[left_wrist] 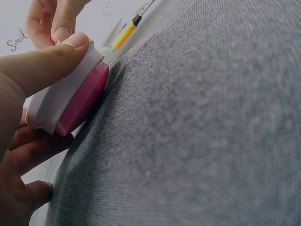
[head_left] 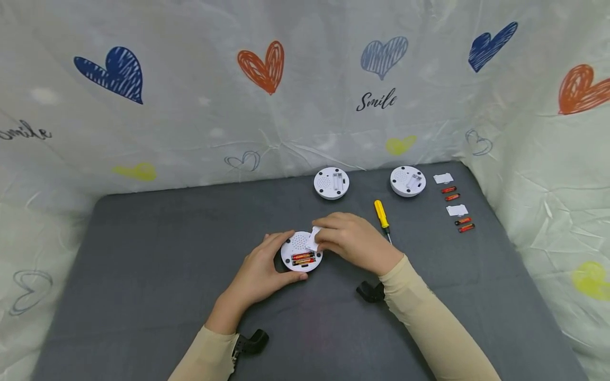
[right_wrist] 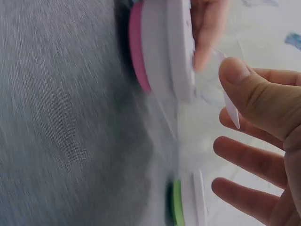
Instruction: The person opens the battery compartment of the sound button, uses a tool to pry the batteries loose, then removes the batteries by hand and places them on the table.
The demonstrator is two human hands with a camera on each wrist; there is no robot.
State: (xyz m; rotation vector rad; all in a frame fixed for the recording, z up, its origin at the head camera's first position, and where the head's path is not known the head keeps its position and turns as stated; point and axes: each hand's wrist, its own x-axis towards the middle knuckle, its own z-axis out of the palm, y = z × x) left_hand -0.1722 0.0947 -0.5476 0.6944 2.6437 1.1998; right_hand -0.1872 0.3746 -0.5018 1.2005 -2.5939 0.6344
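Observation:
A round white device [head_left: 296, 242] with a speaker-hole pattern lies face down in front of me, its battery bay uncovered. Red-and-black batteries [head_left: 303, 259] lie side by side in the bay. My left hand [head_left: 257, 272] grips the device's rim between thumb and fingers. From the side, in the left wrist view, a pink base [left_wrist: 84, 99] shows under the white body. My right hand [head_left: 355, 241] pinches a thin white battery cover [right_wrist: 231, 112] between thumb and index finger, over the upper right of the device. Its other fingers are spread apart in the right wrist view.
Two similar round devices, one in the middle [head_left: 325, 182] and one farther right [head_left: 402, 179], stand at the table's back edge. A yellow-handled screwdriver [head_left: 380, 212] lies beyond my right hand. White covers [head_left: 457, 210] and several batteries [head_left: 466, 228] lie at the right. A printed curtain [head_left: 314, 116] hangs behind.

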